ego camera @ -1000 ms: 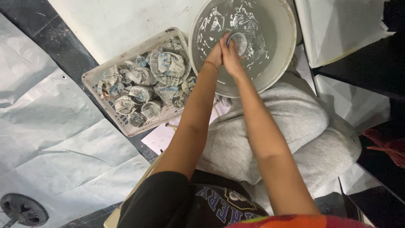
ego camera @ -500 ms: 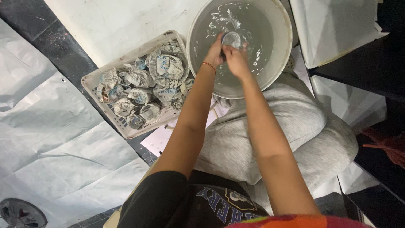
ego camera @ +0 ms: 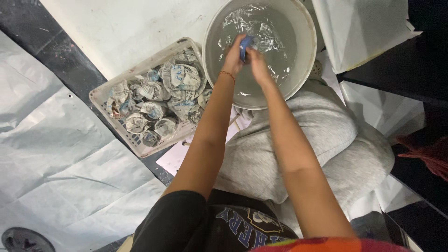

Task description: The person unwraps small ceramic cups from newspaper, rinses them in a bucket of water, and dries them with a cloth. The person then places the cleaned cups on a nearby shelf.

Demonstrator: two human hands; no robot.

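A large white basin (ego camera: 305, 65) of greyish water stands on the floor in front of my knees. Both hands are over the water inside it. My left hand (ego camera: 233, 56) and my right hand (ego camera: 255, 63) meet around a small blue object (ego camera: 246, 45), blurred, held between the fingers just above the water. A thin red band circles my left wrist. To the left of the basin sits a white plastic basket (ego camera: 105, 100) packed with several balls wrapped in crumpled newspaper (ego camera: 179, 79).
White paper sheets (ego camera: 56, 163) cover the dark floor at left. A white board (ego camera: 126, 28) lies behind the basket. More white sheets (ego camera: 359, 32) are at right, with a reddish cloth (ego camera: 431, 154) at the far right. My grey-trousered knee (ego camera: 308, 135) is below the basin.
The hands have shifted slightly within the basin, and a blue object now shows between the fingers where a pale wet lump was seen before. The view has drifted a little.
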